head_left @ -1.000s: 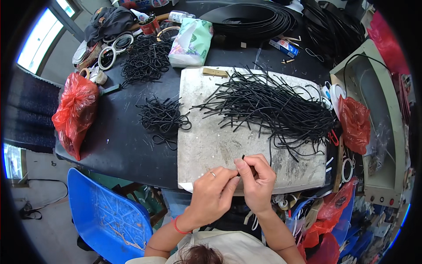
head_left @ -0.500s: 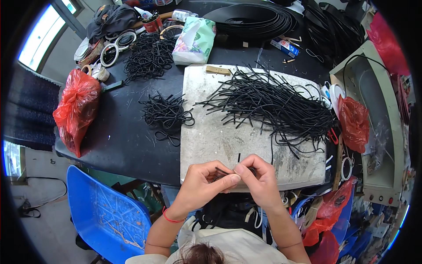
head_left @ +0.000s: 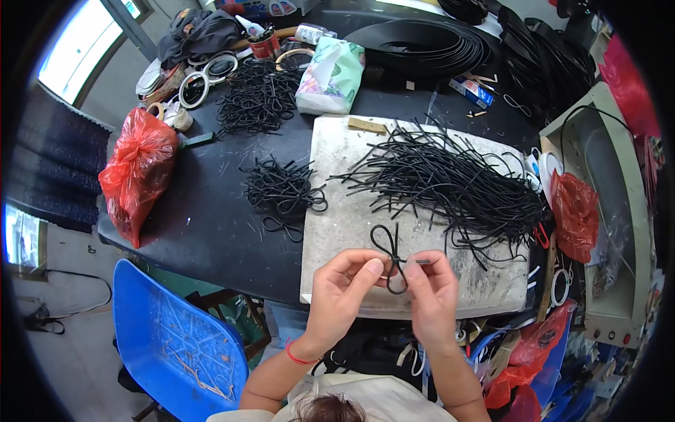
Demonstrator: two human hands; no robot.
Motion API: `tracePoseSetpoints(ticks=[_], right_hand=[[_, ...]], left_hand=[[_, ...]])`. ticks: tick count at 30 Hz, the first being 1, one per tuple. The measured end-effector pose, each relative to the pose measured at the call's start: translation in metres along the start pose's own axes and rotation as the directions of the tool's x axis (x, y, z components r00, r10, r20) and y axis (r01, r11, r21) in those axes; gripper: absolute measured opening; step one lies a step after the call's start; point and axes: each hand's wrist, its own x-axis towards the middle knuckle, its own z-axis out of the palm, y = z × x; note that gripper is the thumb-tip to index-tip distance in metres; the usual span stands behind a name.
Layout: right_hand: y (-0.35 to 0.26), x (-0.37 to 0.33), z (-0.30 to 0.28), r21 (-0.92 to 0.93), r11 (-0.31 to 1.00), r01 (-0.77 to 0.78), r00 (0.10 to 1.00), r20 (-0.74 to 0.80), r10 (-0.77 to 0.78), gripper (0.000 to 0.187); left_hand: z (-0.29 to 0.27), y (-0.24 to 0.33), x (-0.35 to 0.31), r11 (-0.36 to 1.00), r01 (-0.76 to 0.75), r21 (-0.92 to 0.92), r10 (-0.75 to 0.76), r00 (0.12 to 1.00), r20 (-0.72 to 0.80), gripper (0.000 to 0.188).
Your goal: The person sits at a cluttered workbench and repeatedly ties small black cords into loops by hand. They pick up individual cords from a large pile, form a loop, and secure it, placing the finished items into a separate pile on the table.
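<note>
Black table (head_left: 211, 235) under a scuffed pale board (head_left: 344, 225); above the board's near edge, looped, knotted black cord (head_left: 397, 259), pinched in the right hand (head_left: 434, 295); left hand (head_left: 337, 288) curled close against it, grip impossible to tell; loose cords (head_left: 457, 179) heaped beyond.

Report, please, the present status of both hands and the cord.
Left hand, right hand: both on one looped black cord. Cord held over pale board. Loose black cords beyond, apart from hands.
</note>
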Motion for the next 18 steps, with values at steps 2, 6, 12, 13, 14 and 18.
tracePoseSetpoints(ticks=[2,6,12,13,14,18], right_hand=[[0.0,0.0,-0.002,-0.019,1.0,-0.007,1.0,0.01,0.008,0.012],[-0.001,-0.001,0.003,-0.157,0.985,0.069,0.997,0.049,-0.062,0.014],[-0.01,0.002,-0.007,-0.129,0.986,-0.109,0.972,0.196,0.133,0.012],[-0.01,0.002,-0.008,-0.156,0.983,-0.099,0.972,0.198,0.13,0.012],[-0.008,0.001,-0.009,-0.183,0.979,-0.09,0.971,0.201,0.127,0.012],[-0.001,0.002,-0.024,-0.194,0.98,-0.049,0.986,0.149,0.078,0.015]], left_hand=[[0.008,0.007,-0.002,0.998,0.016,0.061,-0.015,1.0,-0.02,0.018],[0.002,0.01,0.0,0.992,0.095,0.078,-0.095,0.995,-0.006,0.021],[-0.009,0.016,0.008,0.972,0.17,0.16,-0.192,0.973,0.13,0.016],[-0.009,0.017,0.008,0.977,0.158,0.141,-0.177,0.975,0.137,0.015],[-0.009,0.017,0.008,0.976,0.166,0.143,-0.184,0.975,0.127,0.014],[-0.009,0.023,0.009,0.961,0.215,0.176,-0.233,0.968,0.09,0.012]])
